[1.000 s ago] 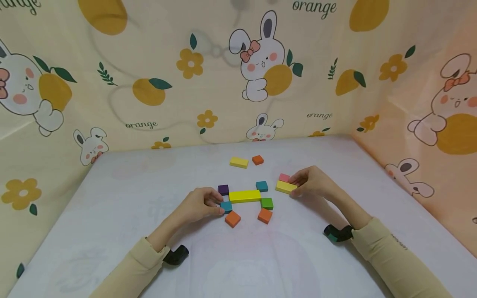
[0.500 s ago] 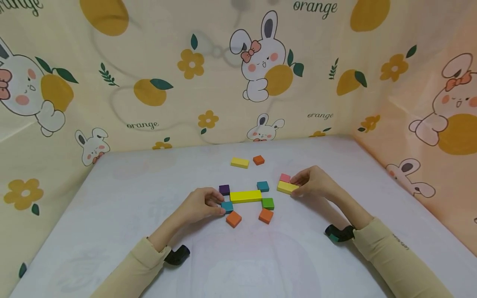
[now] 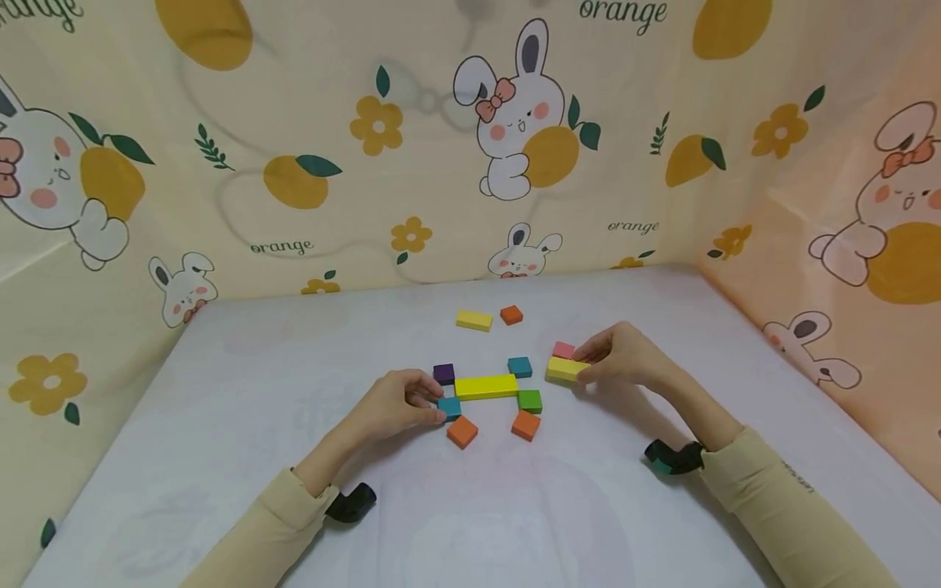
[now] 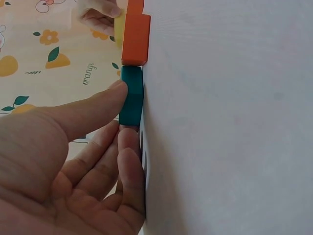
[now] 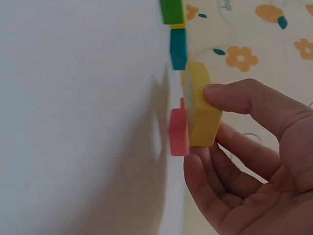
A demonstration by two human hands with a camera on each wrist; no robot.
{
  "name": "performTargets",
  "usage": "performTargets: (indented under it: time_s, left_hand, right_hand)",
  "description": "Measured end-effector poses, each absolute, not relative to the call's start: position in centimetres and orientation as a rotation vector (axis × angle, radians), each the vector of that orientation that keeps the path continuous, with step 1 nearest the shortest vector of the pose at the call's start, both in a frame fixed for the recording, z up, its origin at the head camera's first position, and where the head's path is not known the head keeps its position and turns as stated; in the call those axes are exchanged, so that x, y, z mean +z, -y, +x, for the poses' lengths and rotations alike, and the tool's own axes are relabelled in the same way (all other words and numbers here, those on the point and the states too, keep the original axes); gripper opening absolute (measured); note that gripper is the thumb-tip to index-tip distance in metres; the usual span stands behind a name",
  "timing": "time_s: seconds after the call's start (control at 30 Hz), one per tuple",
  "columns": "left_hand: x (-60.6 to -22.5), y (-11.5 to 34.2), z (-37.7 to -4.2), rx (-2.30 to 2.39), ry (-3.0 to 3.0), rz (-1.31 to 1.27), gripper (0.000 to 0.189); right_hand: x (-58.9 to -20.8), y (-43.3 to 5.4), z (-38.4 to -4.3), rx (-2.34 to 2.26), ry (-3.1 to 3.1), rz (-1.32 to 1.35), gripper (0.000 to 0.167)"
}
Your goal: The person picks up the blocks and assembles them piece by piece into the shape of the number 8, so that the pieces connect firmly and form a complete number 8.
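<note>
In the head view my left hand pinches a teal block on the table, at the left end of a long yellow block. The left wrist view shows the thumb against that teal block, fingers behind it. My right hand grips a shorter yellow block between thumb and fingers. In the right wrist view this yellow block appears slightly raised off the table, close beside a pink block.
Around the long yellow block lie a purple block, another teal block, a green block and two orange blocks. Farther back are a yellow block and a small orange block. A patterned cloth stands behind the table.
The yellow block in my right hand has tilted or risen slightly, and that hand has moved up a little. My left hand stays in place on the teal block.
</note>
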State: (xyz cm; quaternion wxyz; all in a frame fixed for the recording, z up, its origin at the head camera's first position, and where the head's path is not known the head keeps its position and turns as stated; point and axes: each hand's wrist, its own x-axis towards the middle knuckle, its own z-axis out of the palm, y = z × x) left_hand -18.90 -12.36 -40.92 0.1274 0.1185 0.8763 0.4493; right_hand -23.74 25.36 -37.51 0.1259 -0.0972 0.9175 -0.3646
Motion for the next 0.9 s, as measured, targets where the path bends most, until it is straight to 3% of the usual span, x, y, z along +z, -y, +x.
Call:
performTargets:
  time_s: [0.13, 0.33, 0.6, 0.9]
  left_hand:
    - [-41.1, 12.4, -19.0, 1.315, -2.548, 0.365, 0.03]
    - [-41.3, 13.1, -18.6, 1.319, -2.56, 0.325, 0.03]
    - [-41.0, 13.0, -18.8, 1.318, -2.545, 0.346, 0.03]
    - [-40.9, 12.5, -19.0, 1.296, -2.555, 0.344, 0.029]
  right_hand:
    - [-36.7, -24.8, -23.2, -1.185, -2.689, -0.325, 0.035]
    - [-36.7, -21.8, -21.4, -1.433, -2.508, -0.643, 0.035]
    - [-37.2, -19.4, -18.8, -1.296, -2.429, -0.89, 0.029]
    - [-38.1, -17.6, -18.0, -1.199, -2.406, -0.973, 0.029]
